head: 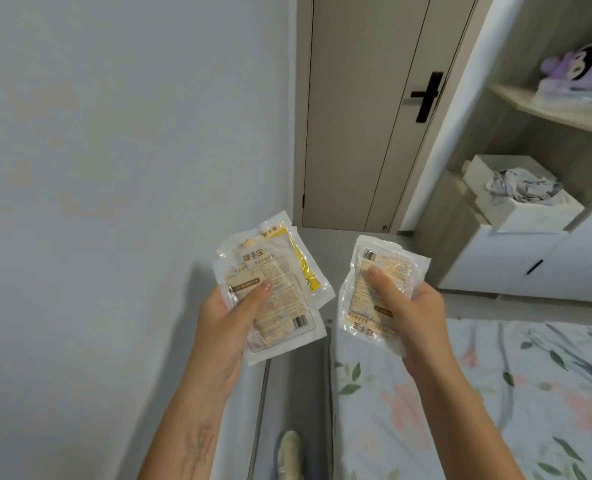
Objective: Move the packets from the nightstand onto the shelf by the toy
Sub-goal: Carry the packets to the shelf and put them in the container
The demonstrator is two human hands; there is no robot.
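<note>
Both hands are raised mid-air between wall and bed: the left hand [223,318] is closed on a fanned stack of packets [270,289], thumb pressed on top, and the right hand [414,317] is closed on a second bundle [377,292]. Pick-up is judged complete; transfer is pending, as the shelf [543,107] with the purple toy [580,60] lies well apart, upper right. Nightstand not in view.

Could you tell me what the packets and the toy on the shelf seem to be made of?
The packets in both hands look like thin clear plastic film, glossy and crinkled, over printed beige inner pouches. The toy looks like soft plush fabric, purple and black, with a fuzzy matte surface; it is too blurred to be sure.
</note>
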